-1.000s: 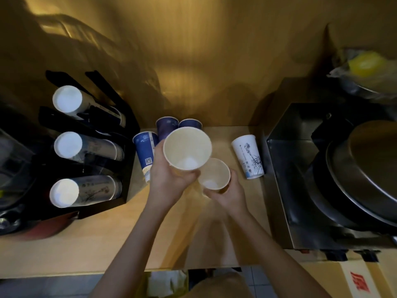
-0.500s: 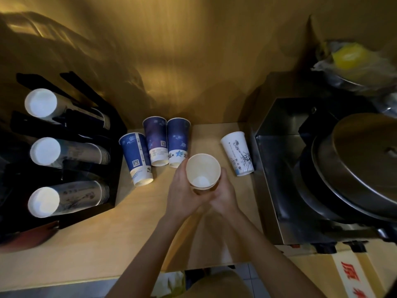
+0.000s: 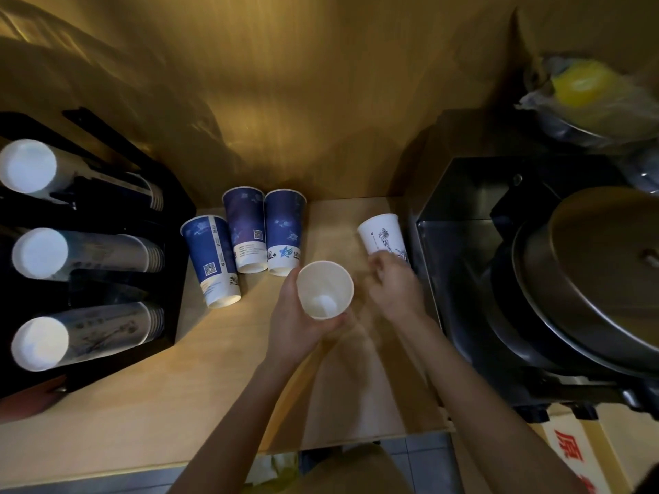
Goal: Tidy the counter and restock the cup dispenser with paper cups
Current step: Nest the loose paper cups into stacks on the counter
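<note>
My left hand [image 3: 296,322] grips a stacked paper cup [image 3: 324,290], mouth up, above the middle of the wooden counter [image 3: 142,404]. My right hand [image 3: 394,283] reaches toward the base of a white printed cup [image 3: 383,235] that stands upside down by the steel appliance; its fingers are apart and touch or nearly touch that cup. Three blue cups [image 3: 246,240] stand upside down at the back of the counter. The black cup dispenser [image 3: 117,279] at the left holds three rows of stacked cups lying on their sides.
A steel appliance [image 3: 456,251] with a large round lid [image 3: 606,272] fills the right side. A bowl with a yellow item in plastic [image 3: 585,87] sits at the back right. A cardboard box [image 3: 577,454] with red print lies below the counter's right end.
The two cups were brought together into one stack, now held by my left hand alone. My right hand let go and moved right to the white printed cup.
</note>
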`<act>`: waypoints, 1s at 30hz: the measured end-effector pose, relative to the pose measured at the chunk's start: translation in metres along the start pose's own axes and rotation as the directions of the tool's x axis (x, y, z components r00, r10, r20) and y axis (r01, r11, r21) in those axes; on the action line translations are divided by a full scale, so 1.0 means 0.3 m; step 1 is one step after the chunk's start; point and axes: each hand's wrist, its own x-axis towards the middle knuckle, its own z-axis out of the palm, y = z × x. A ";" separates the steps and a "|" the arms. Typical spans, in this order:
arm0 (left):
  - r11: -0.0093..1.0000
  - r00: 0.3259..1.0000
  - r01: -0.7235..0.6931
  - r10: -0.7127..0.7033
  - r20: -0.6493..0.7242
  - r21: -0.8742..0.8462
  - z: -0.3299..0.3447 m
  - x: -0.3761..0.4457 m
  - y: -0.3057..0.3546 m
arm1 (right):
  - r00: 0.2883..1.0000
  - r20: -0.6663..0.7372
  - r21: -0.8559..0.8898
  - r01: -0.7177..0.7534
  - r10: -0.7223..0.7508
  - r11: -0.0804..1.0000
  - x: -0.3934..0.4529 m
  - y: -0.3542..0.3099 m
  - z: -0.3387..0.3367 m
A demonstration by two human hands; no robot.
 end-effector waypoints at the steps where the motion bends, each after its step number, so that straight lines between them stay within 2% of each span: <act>1: 1.000 1.000 -0.001 0.001 -0.001 0.005 -0.001 -0.002 -0.003 | 0.997 -0.073 0.004 -0.036 0.036 0.999 0.026 0.001 -0.005; 3: 1.000 1.000 0.006 -0.006 0.000 0.006 -0.001 -0.003 -0.007 | 0.988 -0.128 -0.052 -0.089 0.082 0.995 0.075 0.009 0.007; 6: 1.000 1.000 0.006 -0.006 0.005 0.020 0.001 0.000 -0.012 | 0.980 -0.110 -0.159 -0.184 0.168 0.970 0.127 0.031 0.052; 11: 1.000 1.000 0.009 -0.009 0.013 -0.004 0.000 0.002 -0.015 | 0.949 -0.087 -0.164 -0.313 0.302 0.936 0.126 0.050 0.117; 14: 1.000 1.000 0.000 0.000 0.021 -0.029 -0.001 0.004 -0.017 | 0.924 -0.013 0.157 -0.376 0.383 0.913 0.116 0.021 0.083; 16: 0.999 1.000 -0.008 0.010 0.025 -0.052 -0.002 0.004 -0.018 | 0.940 -0.001 0.411 -0.310 0.341 0.857 0.103 -0.021 0.029; 19: 0.996 1.000 -0.008 0.010 0.024 -0.084 -0.002 0.004 -0.016 | 0.962 -0.058 0.729 -0.142 0.267 0.669 0.047 -0.105 -0.064; 21: 0.994 1.000 0.004 -0.001 0.025 -0.109 -0.003 0.005 -0.011 | 0.979 -0.056 0.858 -0.053 0.195 0.510 -0.005 -0.151 -0.093; 22: 0.993 1.000 0.008 -0.005 0.031 -0.119 -0.003 0.007 -0.013 | 0.989 -0.046 0.885 -0.023 0.138 0.464 -0.032 -0.164 -0.091; 23: 0.992 0.999 0.011 -0.006 0.037 -0.123 -0.003 0.008 -0.015 | 0.996 -0.040 0.884 0.000 0.074 0.467 -0.060 -0.168 -0.077; 24: 0.992 0.999 0.012 -0.007 0.040 -0.124 -0.003 0.009 -0.016 | 0.999 -0.035 0.856 0.023 0.014 0.516 -0.087 -0.167 -0.057; 26: 0.991 0.999 0.009 -0.004 0.036 -0.133 -0.002 0.008 -0.018 | 0.997 -0.011 0.748 0.054 -0.070 0.662 -0.133 -0.159 -0.020; 30: 0.993 1.000 0.005 -0.005 0.003 -0.115 0.005 0.004 -0.026 | 0.993 0.018 0.542 0.088 -0.116 0.836 -0.180 -0.134 0.017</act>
